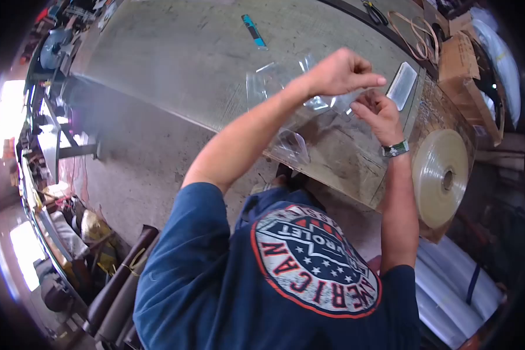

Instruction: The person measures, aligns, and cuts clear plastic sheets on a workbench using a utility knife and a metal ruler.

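My left hand (pixel 341 73) is over the worktable, fingers closed, at the upper edge of a piece of clear plastic (pixel 338 103). Just beside it, my right hand (pixel 382 115) pinches the same thin plastic between thumb and fingers. A watch is on the right wrist. More clear plastic pieces (pixel 266 81) lie to the left of the hands, and a curved one (pixel 294 146) rests at the table's near edge. To the right of the hands lies a clear-topped rectangular pack (pixel 402 86).
The worktable (pixel 175 64) bears a teal cutter (pixel 254 32) at the back. A large roll of clear strip (pixel 440 175) is at the table's right end. Beyond are black-handled pliers (pixel 374 13), a looped cord (pixel 417 35) and cardboard boxes (pixel 461 76). Rolled sheets (pixel 455 286) lie lower right.
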Tool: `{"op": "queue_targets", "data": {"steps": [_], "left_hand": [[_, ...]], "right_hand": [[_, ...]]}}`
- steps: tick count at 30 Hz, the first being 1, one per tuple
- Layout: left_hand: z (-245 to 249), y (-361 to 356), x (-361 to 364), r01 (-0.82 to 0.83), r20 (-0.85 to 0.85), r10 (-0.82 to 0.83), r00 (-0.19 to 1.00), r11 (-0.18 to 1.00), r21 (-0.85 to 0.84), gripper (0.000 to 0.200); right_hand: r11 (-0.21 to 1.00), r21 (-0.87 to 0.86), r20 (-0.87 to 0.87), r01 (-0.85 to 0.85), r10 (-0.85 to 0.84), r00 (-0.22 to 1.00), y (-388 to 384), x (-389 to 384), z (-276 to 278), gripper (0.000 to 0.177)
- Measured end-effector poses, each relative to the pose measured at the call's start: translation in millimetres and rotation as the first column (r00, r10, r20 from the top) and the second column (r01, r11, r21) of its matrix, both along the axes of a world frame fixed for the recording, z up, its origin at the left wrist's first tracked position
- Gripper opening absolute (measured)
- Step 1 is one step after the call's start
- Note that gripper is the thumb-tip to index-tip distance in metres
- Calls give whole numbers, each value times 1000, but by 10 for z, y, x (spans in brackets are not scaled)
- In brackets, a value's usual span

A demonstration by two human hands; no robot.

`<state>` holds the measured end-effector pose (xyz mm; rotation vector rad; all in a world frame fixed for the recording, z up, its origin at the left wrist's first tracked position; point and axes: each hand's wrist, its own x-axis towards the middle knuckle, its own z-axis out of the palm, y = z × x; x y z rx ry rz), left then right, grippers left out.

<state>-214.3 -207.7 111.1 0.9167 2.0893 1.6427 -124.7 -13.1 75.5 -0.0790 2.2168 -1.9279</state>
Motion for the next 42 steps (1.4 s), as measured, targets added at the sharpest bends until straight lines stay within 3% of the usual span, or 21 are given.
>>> {"op": "queue_targets", "data": {"steps": [2,4,6,8,10,15,17,20,22,24,25,27,29,30,31,32,33,35,36,39,42], "left_hand": [[243,-274,-95,-34,39,40,998,987,-159,42],[159,-608,-205,-175,-243,152,958,982,-75,40],[-12,-1179,-458,-350,-408,258,876,921,-169,42],[-274,-1825,-555,-514,-445,334,831,765,-387,48],[-746,-2268,-446,-549,-514,263,816,629,-550,57],[-1091,-2361,-45,-544,-596,197,778,686,-483,67],[-1138,-2429,-151,-536,-565,246,788,727,-430,49],[-1261,-2609,-404,-474,-516,253,818,805,-357,23],[-1342,-2744,-523,-408,-393,279,876,863,-297,19],[-1312,-2830,-664,-397,-367,330,870,910,-123,13],[-1269,-2887,-696,-388,-175,362,916,910,-150,14],[-1147,-2998,-718,-353,224,397,890,911,-212,15],[-816,-3114,-755,-336,187,386,903,908,-253,15],[-610,-3149,-725,-297,201,365,909,906,-301,14],[-698,-3224,-741,-261,312,294,903,954,-145,13],[-639,-3284,-722,-250,346,234,908,968,1,13],[-586,-3373,-731,-269,383,201,902,954,134,9],[-626,-3615,-893,-350,412,212,886,889,296,8],[-585,-3784,-973,-436,453,272,849,846,308,8],[-783,-4601,-1320,-575,494,370,786,731,367,9],[-776,-5488,-1409,-708,471,553,687,656,261,12]], "right_hand": [[998,58,23,27,-28,999,78,17,237,23],[992,93,29,83,-86,996,306,93,273,20],[978,177,39,111,-120,992,573,264,280,21],[948,277,56,157,-179,982,899,485,250,21],[904,376,90,201,-252,964,1219,720,183,23],[730,638,100,244,-393,914,1819,1060,-29,31],[497,830,-16,253,-432,902,1938,1142,-141,48],[-46,964,-262,264,-355,897,1281,1056,31,78],[-12,864,-482,503,-306,821,847,834,-188,71],[299,726,-494,619,-400,772,-52,375,-138,63],[312,783,-438,538,-338,833,-706,106,170,55],[556,687,-350,467,-309,884,-1556,-226,266,50],[768,508,-181,391,-349,920,-2340,-531,244,57],[888,355,-107,292,-272,956,-2690,-674,284,70],[936,271,-194,223,-174,965,-2940,-779,55,80],[923,327,-202,201,-140,969,-3188,-863,84,86],[956,252,-171,153,-111,979,-3397,-970,6,86],[993,65,113,101,-108,988,-3645,-1125,28,63],[996,35,175,76,-81,981,-3722,-1167,107,43],[995,-83,225,-46,64,972,-3780,-1252,-1,34],[977,106,230,-187,158,960,-3802,-1292,68,30]]}}
